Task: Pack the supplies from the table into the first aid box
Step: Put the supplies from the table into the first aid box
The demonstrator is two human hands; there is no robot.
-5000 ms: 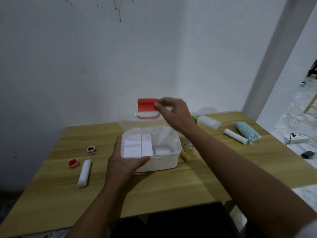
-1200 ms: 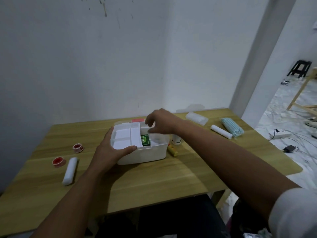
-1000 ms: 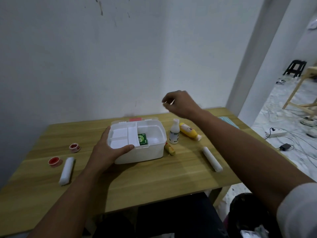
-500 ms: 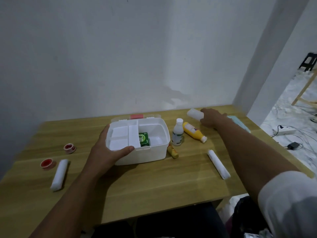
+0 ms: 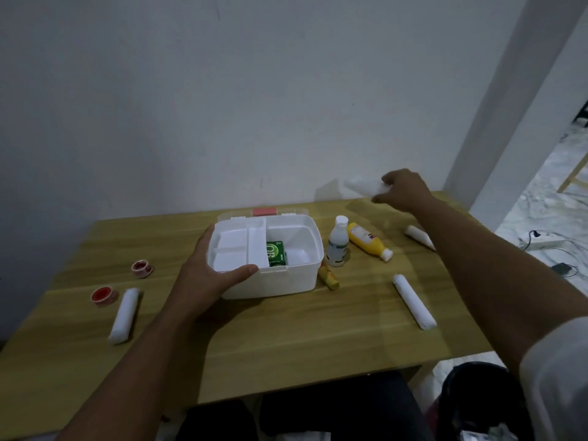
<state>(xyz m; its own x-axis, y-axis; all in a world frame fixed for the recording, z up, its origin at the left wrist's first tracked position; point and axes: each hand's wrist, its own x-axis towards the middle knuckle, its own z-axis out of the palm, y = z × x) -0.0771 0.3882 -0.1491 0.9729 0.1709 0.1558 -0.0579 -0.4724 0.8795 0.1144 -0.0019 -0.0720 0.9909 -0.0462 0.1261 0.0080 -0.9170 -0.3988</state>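
The white first aid box [image 5: 305,275] stands open in the middle of the wooden table [image 5: 286,338], with a green carton [image 5: 275,253] inside beside its divided tray. My left hand [image 5: 210,275] grips the box's front left corner, thumb over the rim. My right hand [image 5: 402,190] is raised above the table's far right, shut on a white packet [image 5: 362,186]. Right of the box are a white bottle [image 5: 338,241], a yellow bottle [image 5: 369,245] lying down and a small yellow tube [image 5: 328,275].
White rolls lie at the left [image 5: 124,315], front right [image 5: 413,300] and far right [image 5: 418,237]. Two red tape rolls [image 5: 142,268] [image 5: 102,296] sit at the left. A white wall backs the table; a power strip [image 5: 544,242] and cables lie on the floor.
My right hand closed on the white packet at the back right of the table and lifted it off the surface. My left hand kept its hold on the box.
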